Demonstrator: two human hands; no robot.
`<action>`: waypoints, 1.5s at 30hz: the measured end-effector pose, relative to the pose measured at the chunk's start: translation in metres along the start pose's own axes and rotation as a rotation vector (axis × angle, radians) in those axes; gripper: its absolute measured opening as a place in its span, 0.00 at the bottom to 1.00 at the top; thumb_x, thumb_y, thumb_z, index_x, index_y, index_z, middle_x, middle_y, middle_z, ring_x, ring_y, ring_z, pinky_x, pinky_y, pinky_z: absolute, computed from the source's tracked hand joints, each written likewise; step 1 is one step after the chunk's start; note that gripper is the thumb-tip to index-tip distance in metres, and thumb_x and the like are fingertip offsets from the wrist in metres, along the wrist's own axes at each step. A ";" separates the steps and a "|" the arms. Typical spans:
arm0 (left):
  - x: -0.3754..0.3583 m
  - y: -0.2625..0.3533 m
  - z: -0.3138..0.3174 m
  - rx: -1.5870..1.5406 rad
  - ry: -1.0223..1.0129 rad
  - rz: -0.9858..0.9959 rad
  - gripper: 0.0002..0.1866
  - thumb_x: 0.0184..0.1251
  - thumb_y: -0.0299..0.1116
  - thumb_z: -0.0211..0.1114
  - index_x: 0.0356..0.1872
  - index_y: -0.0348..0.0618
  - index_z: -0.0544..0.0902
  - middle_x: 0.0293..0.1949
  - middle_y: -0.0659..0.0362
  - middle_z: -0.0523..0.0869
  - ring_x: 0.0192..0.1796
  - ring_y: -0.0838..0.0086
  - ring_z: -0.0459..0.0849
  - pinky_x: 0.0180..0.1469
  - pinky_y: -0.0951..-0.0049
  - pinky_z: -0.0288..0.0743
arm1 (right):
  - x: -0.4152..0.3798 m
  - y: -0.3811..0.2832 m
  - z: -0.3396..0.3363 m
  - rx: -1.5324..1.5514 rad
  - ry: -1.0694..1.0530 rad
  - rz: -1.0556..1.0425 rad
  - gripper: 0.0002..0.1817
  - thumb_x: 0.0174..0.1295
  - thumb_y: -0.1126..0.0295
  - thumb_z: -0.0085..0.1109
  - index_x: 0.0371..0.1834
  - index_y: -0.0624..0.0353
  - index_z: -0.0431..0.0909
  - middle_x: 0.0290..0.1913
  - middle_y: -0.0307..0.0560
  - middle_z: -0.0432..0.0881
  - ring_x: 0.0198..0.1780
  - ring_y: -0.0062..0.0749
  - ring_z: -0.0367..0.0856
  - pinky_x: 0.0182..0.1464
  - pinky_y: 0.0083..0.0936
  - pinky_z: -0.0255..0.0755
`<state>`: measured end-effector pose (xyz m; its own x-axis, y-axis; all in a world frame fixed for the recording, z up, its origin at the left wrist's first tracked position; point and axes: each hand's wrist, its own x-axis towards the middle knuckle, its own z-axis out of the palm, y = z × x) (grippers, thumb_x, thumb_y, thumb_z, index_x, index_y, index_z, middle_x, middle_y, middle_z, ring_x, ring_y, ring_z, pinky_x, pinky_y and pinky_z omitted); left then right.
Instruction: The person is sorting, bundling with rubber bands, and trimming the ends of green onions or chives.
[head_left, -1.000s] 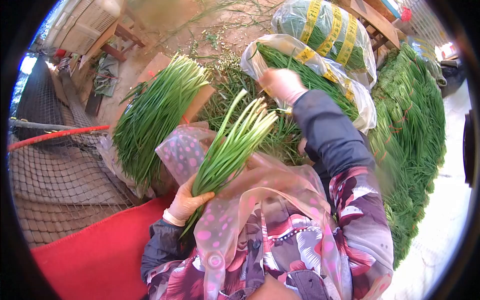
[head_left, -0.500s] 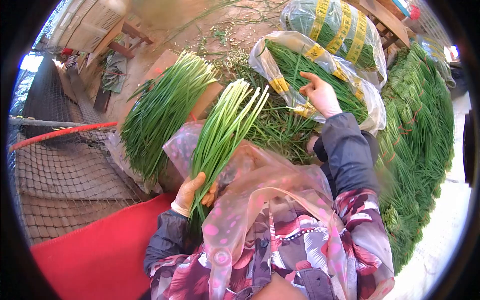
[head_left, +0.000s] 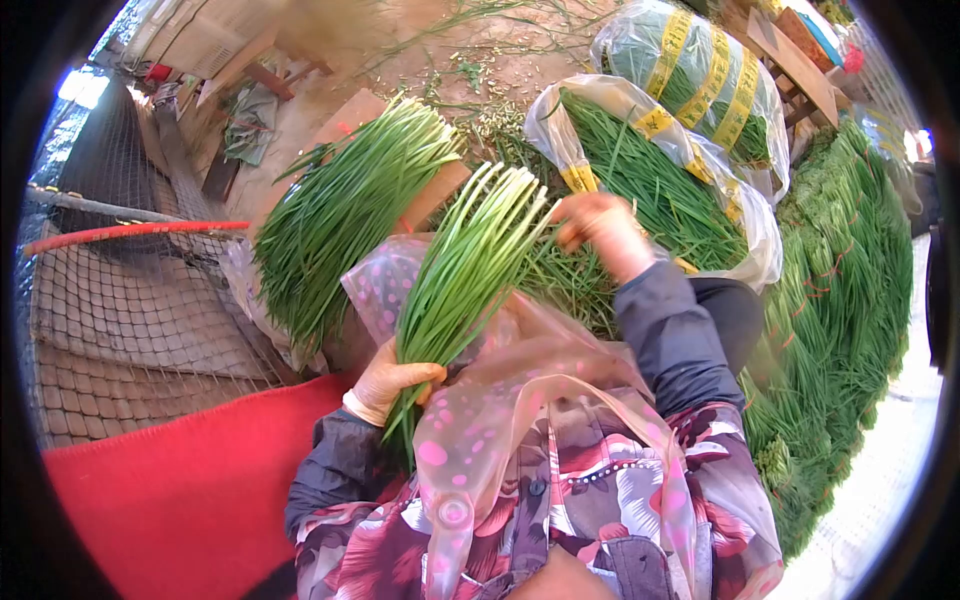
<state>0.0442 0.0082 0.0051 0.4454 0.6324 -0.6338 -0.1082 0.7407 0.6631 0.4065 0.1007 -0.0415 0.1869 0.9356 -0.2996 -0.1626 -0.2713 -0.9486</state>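
Note:
A bunch of long green stalks with pale ends [head_left: 465,265] leans upward over my lap, its leafy lower part gripped by my left hand [head_left: 393,383]. My right hand [head_left: 603,230] is just right of the pale ends and blurred by motion; its fingers look bent, and whether they hold anything is unclear. Beyond it lies an open clear bag with yellow tape [head_left: 745,262], filled with green stalks [head_left: 650,180]. A larger pile of similar stalks [head_left: 355,210] rests on a brown board [head_left: 440,192] at the left.
A pink-spotted plastic apron [head_left: 560,350] covers my lap. Tall stacks of greens [head_left: 840,290] stand at the right. A full taped bag [head_left: 700,75] lies at the back. Netting [head_left: 150,340], a red rod [head_left: 140,230] and red cloth [head_left: 200,480] are at the left.
My right hand has moved left and down from the open bag toward the held bunch, its pointing finger now bent. The bunch looks fuller, and the view has shifted slightly.

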 end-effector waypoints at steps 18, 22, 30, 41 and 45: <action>-0.020 0.119 -0.061 0.288 -0.071 0.117 0.29 0.54 0.22 0.71 0.60 0.41 0.74 0.47 0.63 0.83 0.44 0.80 0.80 0.45 0.77 0.76 | 0.039 -0.035 0.180 1.011 -0.690 0.071 0.33 0.63 0.69 0.62 0.71 0.53 0.59 0.51 0.45 0.80 0.61 0.41 0.75 0.68 0.36 0.66; 0.014 0.163 -0.156 0.767 0.123 0.240 0.29 0.53 0.28 0.72 0.58 0.35 0.74 0.49 0.57 0.84 0.49 0.76 0.79 0.54 0.73 0.72 | 0.113 -0.026 0.246 1.093 -0.551 0.149 0.19 0.59 0.78 0.64 0.53 0.59 0.73 0.44 0.48 0.83 0.54 0.46 0.80 0.61 0.41 0.74; 0.049 0.193 -0.174 1.433 1.057 1.048 0.24 0.54 0.23 0.62 0.55 0.36 0.76 0.49 0.46 0.82 0.53 0.53 0.80 0.58 0.60 0.73 | 0.217 0.065 0.276 0.876 -0.324 0.250 0.15 0.58 0.72 0.67 0.47 0.58 0.77 0.43 0.48 0.83 0.50 0.40 0.81 0.58 0.39 0.73; 0.225 0.132 -0.144 1.604 0.836 0.834 0.46 0.52 0.50 0.70 0.72 0.53 0.59 0.70 0.48 0.62 0.72 0.47 0.59 0.70 0.37 0.47 | 0.256 0.011 0.240 0.341 -0.183 -0.211 0.28 0.65 0.59 0.61 0.65 0.59 0.67 0.53 0.50 0.81 0.55 0.34 0.79 0.57 0.35 0.72; 0.228 0.131 -0.141 1.628 0.838 0.818 0.45 0.52 0.48 0.70 0.73 0.55 0.59 0.71 0.48 0.60 0.72 0.46 0.57 0.69 0.34 0.43 | 0.260 0.030 0.228 -0.312 -0.191 -0.463 0.29 0.67 0.55 0.57 0.66 0.60 0.67 0.57 0.53 0.78 0.57 0.37 0.77 0.60 0.34 0.69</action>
<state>0.0058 0.2812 -0.1086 0.2188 0.9362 0.2751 0.9384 -0.2792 0.2038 0.2291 0.3873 -0.1242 -0.0121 0.9888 0.1485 0.1919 0.1481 -0.9702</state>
